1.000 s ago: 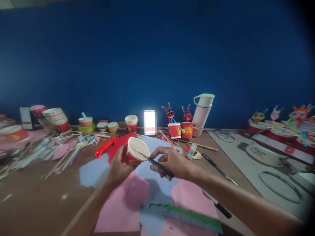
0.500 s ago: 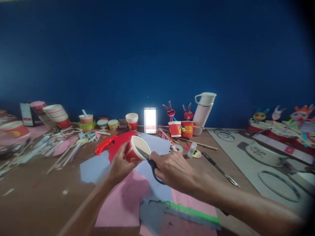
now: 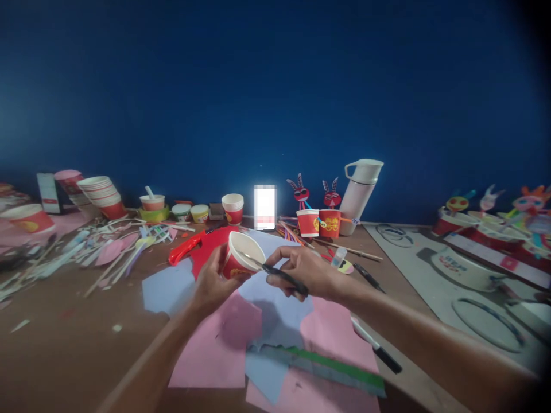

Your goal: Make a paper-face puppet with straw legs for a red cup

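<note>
A red paper cup [image 3: 249, 246] with a white inside is tilted toward me, gripped around its side by my left hand [image 3: 213, 279]. My right hand [image 3: 303, 271] is closed on black-handled scissors [image 3: 286, 279]. Their blades lie at the cup's mouth, pointing into it across the near right rim. I cannot tell whether the tip touches the inner wall. Beneath the hands lie sheets of pink paper [image 3: 215, 361], pale blue paper [image 3: 167, 287] and red paper [image 3: 206, 244].
A red utility knife [image 3: 187, 248] lies behind my left hand. Paper strips [image 3: 129, 246] are scattered left, near stacked cups [image 3: 103, 198]. Two rabbit-figure cups [image 3: 309, 222] and a white thermos [image 3: 360, 195] stand at the back. A marker [image 3: 379, 347] lies by my right forearm.
My right hand has turned the scissors, so the handles swing from below the hand to point right and the blades lie flatter across the cup's rim. The left hand still holds the cup.
</note>
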`<state>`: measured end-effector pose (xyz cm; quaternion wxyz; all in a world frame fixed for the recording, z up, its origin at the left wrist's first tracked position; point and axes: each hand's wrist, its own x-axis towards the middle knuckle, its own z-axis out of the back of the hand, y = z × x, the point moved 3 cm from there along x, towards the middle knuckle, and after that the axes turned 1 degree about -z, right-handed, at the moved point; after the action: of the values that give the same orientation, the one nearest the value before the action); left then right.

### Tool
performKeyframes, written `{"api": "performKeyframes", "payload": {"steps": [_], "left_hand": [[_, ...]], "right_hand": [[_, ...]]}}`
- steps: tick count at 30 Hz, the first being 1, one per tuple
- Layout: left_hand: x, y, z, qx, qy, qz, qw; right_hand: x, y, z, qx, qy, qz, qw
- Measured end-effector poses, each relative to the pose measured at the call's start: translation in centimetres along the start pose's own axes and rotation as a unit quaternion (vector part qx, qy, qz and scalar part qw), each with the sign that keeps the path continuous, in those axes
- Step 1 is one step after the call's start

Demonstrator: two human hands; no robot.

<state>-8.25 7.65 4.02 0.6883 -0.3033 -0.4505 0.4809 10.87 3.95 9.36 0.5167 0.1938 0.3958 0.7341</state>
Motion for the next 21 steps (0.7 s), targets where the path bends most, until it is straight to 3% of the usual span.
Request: {"api": "performKeyframes", "payload": {"steps": [5, 9, 12, 17, 21], "left_hand": [[-0.1, 0.1, -0.5, -0.018, 0.009, 0.001, 1.0], [-0.1, 0.2, -0.7, -0.023, 0.007, 0.001, 1.0], [-0.1, -0.1, -0.6, -0.021, 0.009, 0.001, 1.0], [-0.2, -0.7, -0.2, -0.007, 0.014, 0.009, 1.0], [-0.2, -0.6, -0.1, 0.002, 0.013, 0.018, 1.0]], "right_hand": [[-1.4, 2.2, 0.4, -0.161, -0.075, 0.056, 0.982], [-1.9, 2.7, -0.1, -0.213, -0.08, 0.078, 0.971], [-1.4, 2.1, 0.1, -0.178, -0.062, 0.065, 0.98], [0.5, -0.5, 0.7, -0.052, 0.028, 0.025, 0.998], [1.0, -1.3, 0.8, -0.035, 0.04, 0.022, 0.998]]}}
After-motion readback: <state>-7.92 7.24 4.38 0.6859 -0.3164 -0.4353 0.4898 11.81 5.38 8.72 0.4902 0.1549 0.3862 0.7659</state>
